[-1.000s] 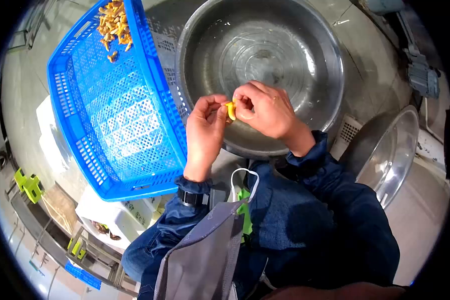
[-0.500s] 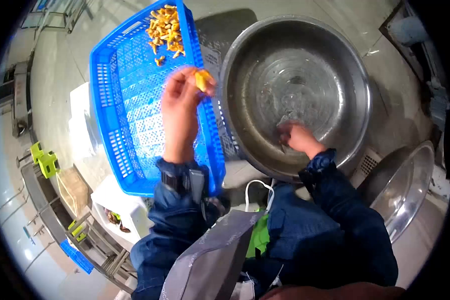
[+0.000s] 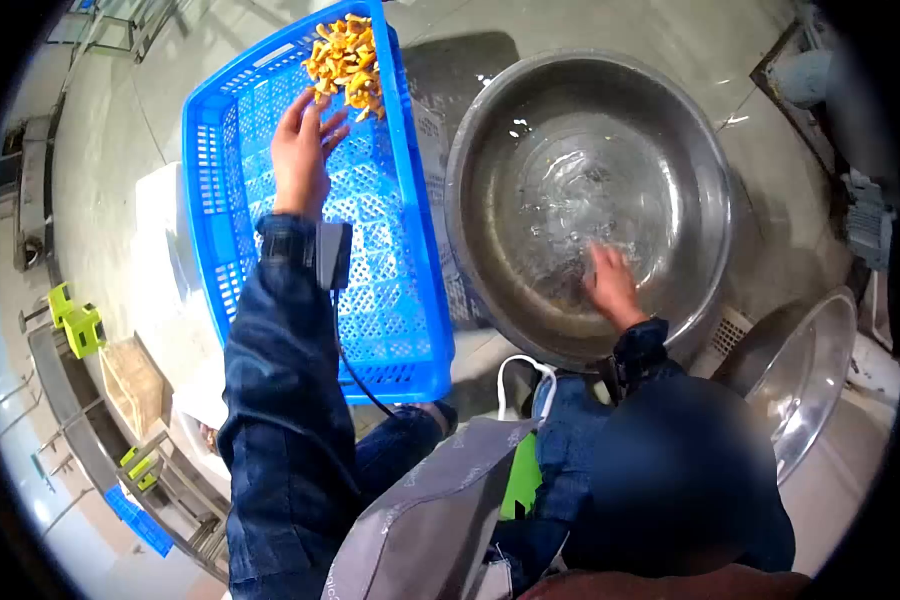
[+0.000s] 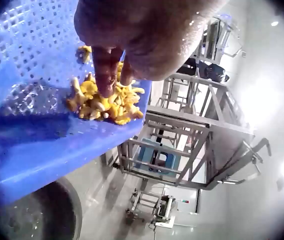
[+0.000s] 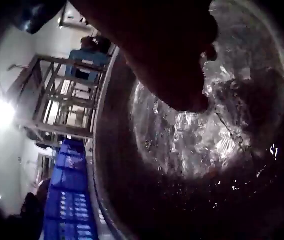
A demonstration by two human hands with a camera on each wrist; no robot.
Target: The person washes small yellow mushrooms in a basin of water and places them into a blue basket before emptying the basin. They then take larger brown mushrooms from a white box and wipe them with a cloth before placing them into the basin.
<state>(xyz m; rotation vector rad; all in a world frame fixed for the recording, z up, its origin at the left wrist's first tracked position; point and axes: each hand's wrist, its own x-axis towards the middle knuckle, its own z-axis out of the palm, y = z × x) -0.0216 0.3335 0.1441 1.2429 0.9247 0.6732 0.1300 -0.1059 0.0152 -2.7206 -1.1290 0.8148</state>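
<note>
My left hand [image 3: 303, 165] reaches over the blue plastic basket [image 3: 370, 300], its fingers extended and spread apart beside a pile of small yellow mushrooms [image 3: 345, 62]. In the left wrist view the fingers [image 4: 104, 80] overlap that pile, and a single mushroom [image 4: 84, 54] lies a little apart from it. Inside the large round metal basin [image 3: 470, 255], my right hand [image 3: 613, 285] is at the rippling water [image 3: 575, 190], fingers loosely extended with no item visible in them. The right wrist view shows this hand [image 5: 167, 55] dark above the splashing water.
A second metal basin [image 3: 800, 380] leans on its side at the right. White boxes [image 3: 165, 240] stand left of the basket. A grey bag-like item [image 3: 420, 490] hangs close below the camera. Metal racks [image 4: 182, 140] stand farther off in the left wrist view.
My left hand has moved from over the big basin to the basket's mushroom pile and released the mushroom it pinched. My right hand has left the other hand and gone down to the basin's water.
</note>
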